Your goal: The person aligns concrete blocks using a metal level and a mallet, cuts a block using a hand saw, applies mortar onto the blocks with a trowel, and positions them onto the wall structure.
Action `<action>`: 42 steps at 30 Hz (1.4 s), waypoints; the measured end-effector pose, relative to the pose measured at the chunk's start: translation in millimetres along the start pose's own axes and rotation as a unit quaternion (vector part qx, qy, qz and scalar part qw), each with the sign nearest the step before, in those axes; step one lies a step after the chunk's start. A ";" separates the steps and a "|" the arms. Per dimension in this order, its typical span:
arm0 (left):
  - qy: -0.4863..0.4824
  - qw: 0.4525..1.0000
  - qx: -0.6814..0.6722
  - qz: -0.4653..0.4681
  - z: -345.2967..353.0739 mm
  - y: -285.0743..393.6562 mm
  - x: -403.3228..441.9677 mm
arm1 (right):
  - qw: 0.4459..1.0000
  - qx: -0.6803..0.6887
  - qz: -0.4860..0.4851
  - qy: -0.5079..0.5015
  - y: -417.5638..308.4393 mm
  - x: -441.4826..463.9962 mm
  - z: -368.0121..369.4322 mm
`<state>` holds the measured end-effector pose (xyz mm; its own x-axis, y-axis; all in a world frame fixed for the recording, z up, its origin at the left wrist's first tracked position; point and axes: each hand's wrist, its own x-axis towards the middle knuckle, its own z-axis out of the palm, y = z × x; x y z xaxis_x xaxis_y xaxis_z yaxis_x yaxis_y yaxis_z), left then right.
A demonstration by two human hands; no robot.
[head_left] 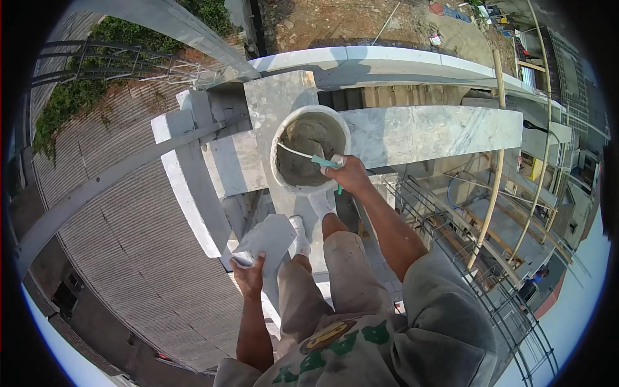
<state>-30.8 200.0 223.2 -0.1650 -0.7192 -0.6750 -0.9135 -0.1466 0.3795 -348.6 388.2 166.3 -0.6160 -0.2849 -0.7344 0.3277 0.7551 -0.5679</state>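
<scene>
My right hand is closed around the teal grip of the handle of a round, pale bucket. Wet grey mortar lies inside, its surface uneven. The bucket is over the concrete beam in front of my feet. Lower left, my left hand grips the near end of a pale grey block, thumb on one side. The fingers beneath the block are partly hidden. My feet, in white socks or light shoes, stand close behind the bucket.
Concrete beams cross at my feet, with gaps dropping to a lower level. A row of white blocks stands left. Rebar and bamboo poles rise at right. A corrugated roof lies below left; a white ledge runs ahead.
</scene>
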 end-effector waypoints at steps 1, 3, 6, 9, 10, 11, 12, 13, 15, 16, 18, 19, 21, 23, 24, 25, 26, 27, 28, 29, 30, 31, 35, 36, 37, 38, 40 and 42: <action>-0.001 1.000 0.004 -0.007 -3.8 10.7 1.5 | 1.000 -0.010 0.008 0.002 6.1 -3.1 -10.4; 0.024 1.000 0.008 0.014 -6.4 -4.3 21.1 | 0.999 -0.015 0.013 0.048 19.9 -17.8 -35.5; 0.046 0.997 0.052 0.029 -9.4 13.6 32.1 | 0.992 -0.011 0.028 0.122 50.6 -30.2 -67.6; 0.038 0.995 0.080 0.034 -21.7 34.7 43.5 | 0.984 0.012 0.078 0.162 77.1 -30.4 -78.0; 0.039 0.996 0.069 0.046 -25.5 38.4 49.4 | 0.979 0.016 0.082 0.185 88.0 -26.9 -75.8; 0.039 0.996 0.055 0.061 -25.1 40.4 56.6 | 0.974 0.018 0.084 0.212 99.3 -21.1 -76.0; 0.036 0.996 0.041 0.073 -22.4 38.8 62.8 | 0.970 0.014 0.080 0.230 114.6 -16.0 -77.2; 0.040 0.993 0.009 0.108 -19.0 36.3 71.4 | 0.965 0.009 0.078 0.249 127.5 -12.8 -78.5; 0.014 0.995 -0.037 0.095 -13.1 37.9 86.2 | 0.949 0.060 0.064 0.302 149.6 -2.8 -82.5; 0.002 0.994 -0.060 0.088 -8.9 42.1 94.9 | 0.948 0.061 0.092 0.298 161.4 6.4 -90.1; -0.017 0.992 -0.106 0.058 0.6 43.1 113.8 | 0.944 0.067 0.151 0.285 194.1 21.9 -105.1; -0.040 0.984 -0.166 0.050 9.8 45.4 123.8 | 0.940 0.066 0.142 0.304 203.4 26.8 -107.4; -0.068 0.968 -0.237 0.044 29.6 50.1 142.5 | 0.927 0.065 0.126 0.346 224.2 30.7 -107.7; -0.110 0.944 -0.306 0.056 47.8 72.7 148.0 | 0.924 0.062 0.101 0.364 227.7 25.4 -103.7; -0.139 0.928 -0.340 0.059 61.7 80.5 148.1 | 0.919 0.056 0.092 0.379 230.9 18.3 -106.0; -0.148 0.921 -0.353 0.070 76.0 82.5 157.6 | 0.898 -0.046 0.143 0.413 243.4 21.2 -109.2; -0.184 0.909 -0.369 0.063 86.7 95.2 158.5 | 0.884 -0.079 0.100 0.450 259.2 28.8 -119.2; -0.190 0.906 -0.366 0.089 101.7 94.2 170.4 | 0.868 -0.112 0.059 0.481 274.2 37.9 -127.7; -0.193 0.904 -0.363 0.115 113.3 94.8 180.0 | 0.849 -0.145 0.017 0.507 282.1 43.8 -135.1; -0.196 0.900 -0.369 0.125 125.2 94.4 188.8 | 0.851 -0.120 0.030 0.510 283.5 49.3 -143.3; -0.197 0.896 -0.374 0.136 135.1 93.3 198.6 | 0.796 -0.189 0.059 0.572 292.3 65.8 -148.6; -0.197 0.893 -0.378 0.147 143.9 94.9 205.8 | 0.732 -0.254 0.089 0.626 302.5 87.2 -152.8; -0.201 0.867 -0.434 0.137 152.0 98.9 211.3 | 0.632 -0.385 -0.005 0.673 278.8 97.1 -142.6; -0.198 0.866 -0.438 0.138 150.2 98.0 212.0 | 0.728 -0.372 0.008 0.576 265.1 90.7 -126.1; -0.195 0.863 -0.444 0.139 147.0 96.7 214.1 | 0.809 -0.353 0.019 0.470 255.3 82.4 -107.5; -0.194 0.861 -0.449 0.138 143.6 94.6 215.5 | 0.848 -0.345 0.050 0.400 274.3 93.2 -89.1; -0.184 0.861 -0.456 0.130 137.7 91.0 215.2 | 0.849 -0.426 0.170 0.260 311.0 104.7 -61.4; -0.176 0.858 -0.465 0.126 126.5 89.2 213.1 | 0.851 -0.438 0.227 0.182 324.1 123.9 -55.6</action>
<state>-194.4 119.6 33.2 -0.5652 -0.5814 -0.5852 -0.1670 -0.6141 0.7714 -358.5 630.4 -88.0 -0.8016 0.2356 -0.5495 0.0308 0.9341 0.3556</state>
